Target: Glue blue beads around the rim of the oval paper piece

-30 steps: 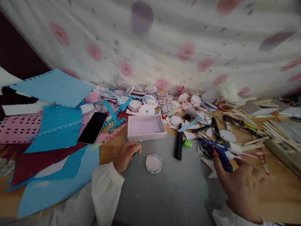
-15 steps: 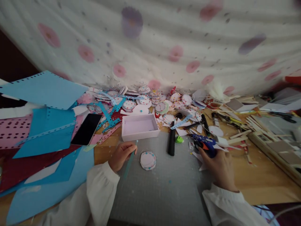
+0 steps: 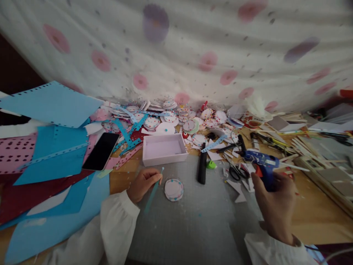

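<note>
My left hand (image 3: 143, 184) is closed, pinching a thin teal stick (image 3: 151, 197) with a pale blue bit at its upper tip. Just right of it, on the grey cutting mat (image 3: 176, 232), lies a round white paper disc (image 3: 174, 190) edged with small blue and pink dots. Over at the right, my right hand (image 3: 277, 202) is wrapped round the handle of a blue hot glue gun (image 3: 261, 160), raised with its nozzle pointing left. A white glue stick (image 3: 295, 166) sticks out of its back. Black-handled scissors (image 3: 235, 173) lie below the nozzle.
A white open box (image 3: 164, 149) stands behind the disc. Beside it lie a black bar-shaped object (image 3: 202, 167) and a small green item (image 3: 211, 164). Decorated discs (image 3: 190, 125) pile up along the curtain. A phone (image 3: 101, 151) rests on coloured paper at left; wooden sticks (image 3: 303, 151) lie right.
My right hand has lifted the glue gun and moved it to the right, uncovering the scissors. My left hand stays nearly in place with the teal stick.
</note>
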The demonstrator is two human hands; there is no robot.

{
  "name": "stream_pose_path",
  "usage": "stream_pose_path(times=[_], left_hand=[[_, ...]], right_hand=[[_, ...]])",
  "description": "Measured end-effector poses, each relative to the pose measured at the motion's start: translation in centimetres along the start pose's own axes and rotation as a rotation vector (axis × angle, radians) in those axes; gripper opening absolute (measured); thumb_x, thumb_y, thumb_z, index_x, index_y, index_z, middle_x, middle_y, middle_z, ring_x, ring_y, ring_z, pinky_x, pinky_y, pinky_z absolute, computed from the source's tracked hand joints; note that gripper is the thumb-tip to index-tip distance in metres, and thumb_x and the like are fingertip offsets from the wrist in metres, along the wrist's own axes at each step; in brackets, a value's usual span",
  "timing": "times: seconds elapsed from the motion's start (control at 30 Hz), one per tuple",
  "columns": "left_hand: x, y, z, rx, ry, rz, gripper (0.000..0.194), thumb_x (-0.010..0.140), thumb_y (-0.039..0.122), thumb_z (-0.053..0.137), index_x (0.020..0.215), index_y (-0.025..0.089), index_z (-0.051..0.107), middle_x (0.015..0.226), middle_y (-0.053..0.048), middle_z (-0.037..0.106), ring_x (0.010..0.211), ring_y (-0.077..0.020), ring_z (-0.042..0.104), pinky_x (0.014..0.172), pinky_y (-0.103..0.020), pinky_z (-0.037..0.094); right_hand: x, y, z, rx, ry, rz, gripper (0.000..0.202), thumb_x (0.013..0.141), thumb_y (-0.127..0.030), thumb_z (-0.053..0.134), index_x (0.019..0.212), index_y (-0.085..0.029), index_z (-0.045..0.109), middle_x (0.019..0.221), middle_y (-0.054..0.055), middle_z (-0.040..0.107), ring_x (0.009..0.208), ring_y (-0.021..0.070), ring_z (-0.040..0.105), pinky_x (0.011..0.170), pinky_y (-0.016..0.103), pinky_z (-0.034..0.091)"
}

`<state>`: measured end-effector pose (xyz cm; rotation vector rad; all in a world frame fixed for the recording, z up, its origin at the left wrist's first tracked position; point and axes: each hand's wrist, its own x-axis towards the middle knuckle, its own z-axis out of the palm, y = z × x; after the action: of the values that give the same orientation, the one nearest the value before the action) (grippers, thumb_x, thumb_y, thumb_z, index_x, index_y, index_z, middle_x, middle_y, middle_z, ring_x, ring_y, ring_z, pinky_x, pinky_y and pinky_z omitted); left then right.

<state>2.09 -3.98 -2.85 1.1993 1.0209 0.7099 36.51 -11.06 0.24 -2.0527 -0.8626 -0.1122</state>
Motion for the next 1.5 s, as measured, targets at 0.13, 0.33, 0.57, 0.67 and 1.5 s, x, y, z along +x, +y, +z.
stream_pose_path(times=[0.13,0.33,0.57,0.67,1.5], left_hand=[[0.0,0.0,0.0,0.011,-0.014,-0.008,0.034,0.077,0.044,0.057,0.058,0.017,0.05,0.049,0.007,0.033,0.045,-0.0079,0.027,0.044,-0.022,0.019],[0.0,0.0,-0.3,0.021,-0.062,-0.015,0.034,0.08,0.043,0.055,0.058,0.017,0.051,0.046,0.008,0.031,0.041,-0.0072,0.024,0.042,-0.022,0.016],[-0.1,0.1,-0.5,0.025,-0.102,-0.013,0.033,0.083,0.04,0.054,0.059,0.017,0.054,0.047,0.008,0.033,0.04,-0.006,0.025,0.042,-0.021,0.016],[-0.1,0.1,-0.5,0.048,-0.115,0.003,0.033,0.084,0.039,0.052,0.059,0.017,0.053,0.048,0.008,0.034,0.04,-0.0059,0.026,0.042,-0.021,0.017],[-0.1,0.5,-0.3,0.061,-0.141,-0.012,0.033,0.083,0.041,0.053,0.059,0.017,0.055,0.044,0.008,0.031,0.04,-0.007,0.027,0.041,-0.021,0.017]], right_hand=[[-2.0,-4.4,2.7,0.316,-0.198,-0.111,0.051,0.063,-0.055,0.072,0.095,-0.021,0.052,0.079,0.002,0.057,0.066,0.0201,0.056,0.06,0.035,0.047],[-6.8,-7.1,7.2,0.354,-0.306,-0.409,0.036,0.074,-0.038,0.069,0.101,-0.02,0.052,0.077,-0.003,0.054,0.062,0.0122,0.051,0.058,0.025,0.045],[-8.1,-5.3,7.5,0.273,-0.293,-0.497,0.033,0.077,-0.034,0.067,0.101,-0.02,0.051,0.07,-0.005,0.05,0.053,0.0098,0.047,0.05,0.022,0.043],[-7.9,-5.4,7.5,0.256,-0.278,-0.551,0.032,0.078,-0.034,0.065,0.102,-0.02,0.05,0.071,-0.004,0.052,0.055,0.0109,0.048,0.051,0.023,0.044],[-8.5,-4.5,8.0,0.225,-0.299,-0.605,0.03,0.08,-0.032,0.062,0.105,-0.021,0.05,0.073,-0.002,0.054,0.055,0.0124,0.05,0.051,0.025,0.045]])
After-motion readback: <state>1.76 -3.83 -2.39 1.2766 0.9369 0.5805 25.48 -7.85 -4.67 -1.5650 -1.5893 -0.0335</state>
